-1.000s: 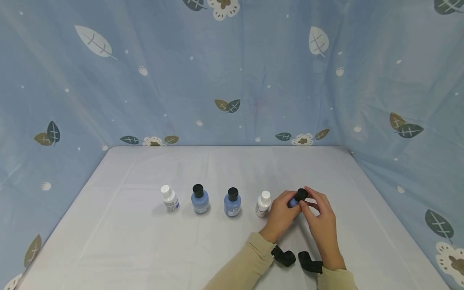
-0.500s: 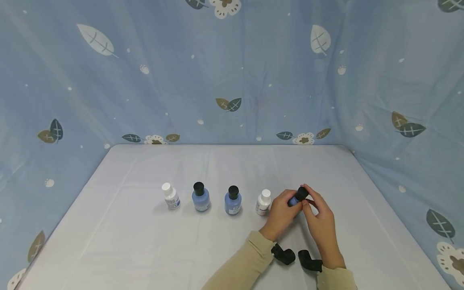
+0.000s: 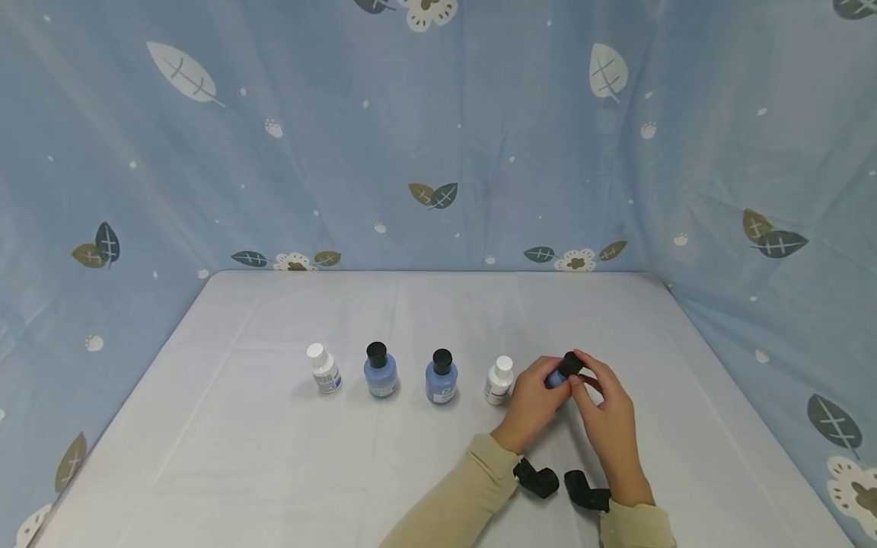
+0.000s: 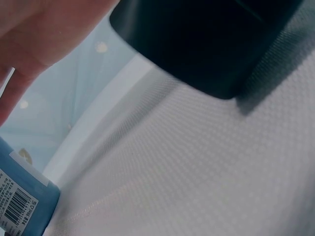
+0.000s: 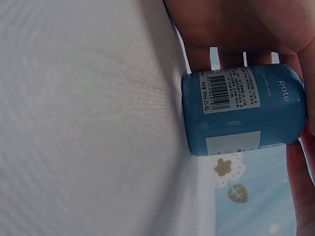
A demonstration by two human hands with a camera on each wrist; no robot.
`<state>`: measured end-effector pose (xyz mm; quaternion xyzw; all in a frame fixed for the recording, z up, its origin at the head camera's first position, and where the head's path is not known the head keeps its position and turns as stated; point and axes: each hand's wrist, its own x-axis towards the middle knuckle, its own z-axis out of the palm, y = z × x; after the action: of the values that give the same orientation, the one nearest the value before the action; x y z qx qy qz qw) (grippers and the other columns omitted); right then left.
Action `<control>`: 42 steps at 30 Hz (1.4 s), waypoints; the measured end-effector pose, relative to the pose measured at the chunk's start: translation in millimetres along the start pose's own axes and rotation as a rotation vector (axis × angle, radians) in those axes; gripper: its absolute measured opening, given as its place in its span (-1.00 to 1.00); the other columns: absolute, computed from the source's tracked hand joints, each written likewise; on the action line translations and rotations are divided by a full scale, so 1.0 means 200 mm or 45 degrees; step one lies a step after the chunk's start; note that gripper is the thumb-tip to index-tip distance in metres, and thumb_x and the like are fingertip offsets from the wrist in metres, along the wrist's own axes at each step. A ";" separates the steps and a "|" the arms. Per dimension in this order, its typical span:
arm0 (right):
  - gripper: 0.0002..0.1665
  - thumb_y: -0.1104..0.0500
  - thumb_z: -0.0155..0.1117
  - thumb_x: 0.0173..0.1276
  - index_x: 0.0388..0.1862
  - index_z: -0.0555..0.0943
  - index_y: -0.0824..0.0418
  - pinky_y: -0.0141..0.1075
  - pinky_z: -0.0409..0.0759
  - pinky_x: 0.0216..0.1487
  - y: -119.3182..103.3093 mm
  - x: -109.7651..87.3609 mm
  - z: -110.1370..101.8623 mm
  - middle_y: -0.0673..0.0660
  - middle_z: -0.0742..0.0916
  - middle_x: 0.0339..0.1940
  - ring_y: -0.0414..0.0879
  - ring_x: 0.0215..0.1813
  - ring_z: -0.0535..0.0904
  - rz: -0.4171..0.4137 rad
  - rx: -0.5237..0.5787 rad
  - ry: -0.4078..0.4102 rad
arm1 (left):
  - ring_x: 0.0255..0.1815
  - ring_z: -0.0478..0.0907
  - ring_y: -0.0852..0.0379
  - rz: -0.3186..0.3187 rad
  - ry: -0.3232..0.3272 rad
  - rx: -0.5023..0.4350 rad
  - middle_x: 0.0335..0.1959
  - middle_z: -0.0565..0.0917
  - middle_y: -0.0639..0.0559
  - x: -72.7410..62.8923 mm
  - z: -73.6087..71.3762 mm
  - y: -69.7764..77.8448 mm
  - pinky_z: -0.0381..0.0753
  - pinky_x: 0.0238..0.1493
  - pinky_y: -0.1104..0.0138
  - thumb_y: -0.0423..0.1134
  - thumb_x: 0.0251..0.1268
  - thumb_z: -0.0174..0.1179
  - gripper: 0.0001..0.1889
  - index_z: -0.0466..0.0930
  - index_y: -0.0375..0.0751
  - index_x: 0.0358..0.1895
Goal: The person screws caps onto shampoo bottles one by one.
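On the right part of the table, a blue bottle (image 3: 555, 378) with a black cap (image 3: 571, 364) is between both hands. My left hand (image 3: 530, 403) grips its body from the left side. Thumb and fingers of my right hand (image 3: 610, 415) pinch the cap. Seen from the right wrist, the blue bottle (image 5: 275, 110) has its base at the white cloth and carries a barcode label (image 5: 229, 91); fingers lie behind it. Only its lower part, with the label, enters the left wrist view. In the head view my left hand hides most of the bottle's body.
Left of the hands, a row stands upright on the white-covered table (image 3: 240, 457): a white bottle (image 3: 499, 382), two blue bottles with black caps (image 3: 441, 380) and another white bottle (image 3: 325, 371). Black wrist mounts (image 3: 537, 479) sit low between the forearms. A blue patterned curtain (image 3: 329, 152) surrounds the table.
The right fingers shift slightly at the black cap, while the left hand stays on the blue bottle. The head view has tilted a little; the row of bottles keeps its place.
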<state>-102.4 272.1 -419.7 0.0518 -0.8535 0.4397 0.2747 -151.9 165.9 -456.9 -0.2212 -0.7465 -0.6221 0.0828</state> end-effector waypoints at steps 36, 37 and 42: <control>-0.32 0.39 -0.01 0.26 0.27 0.28 -0.19 -0.54 0.27 0.06 -0.01 0.00 0.02 -0.13 0.42 0.22 -0.25 0.24 0.26 0.050 0.003 -0.044 | -0.20 0.43 0.38 -0.037 -0.031 0.007 -0.21 0.53 0.28 0.00 0.00 0.01 0.42 -0.17 0.48 -0.10 0.14 0.20 -0.78 0.57 0.04 -0.13; -0.29 0.42 -0.03 0.25 0.27 0.28 -0.20 -0.53 0.27 0.08 -0.01 -0.01 0.02 -0.14 0.41 0.23 -0.24 0.25 0.26 0.051 0.003 -0.048 | -0.20 0.43 0.38 -0.037 -0.033 0.004 -0.22 0.53 0.29 0.00 0.00 0.01 0.42 -0.18 0.48 -0.09 0.14 0.20 -0.78 0.57 0.06 -0.13; -0.30 0.41 -0.05 0.24 0.26 0.30 -0.20 -0.33 0.30 0.10 -0.02 -0.01 0.02 -0.16 0.41 0.22 -0.22 0.19 0.31 0.094 -0.029 -0.073 | -0.21 0.43 0.37 -0.035 -0.031 -0.004 -0.22 0.53 0.29 0.00 0.00 0.00 0.42 -0.19 0.49 -0.10 0.13 0.21 -0.78 0.56 0.07 -0.13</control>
<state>-100.9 266.3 -418.9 0.0297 -0.8673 0.4382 0.2344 -152.0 165.4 -456.3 -0.2185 -0.7495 -0.6216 0.0647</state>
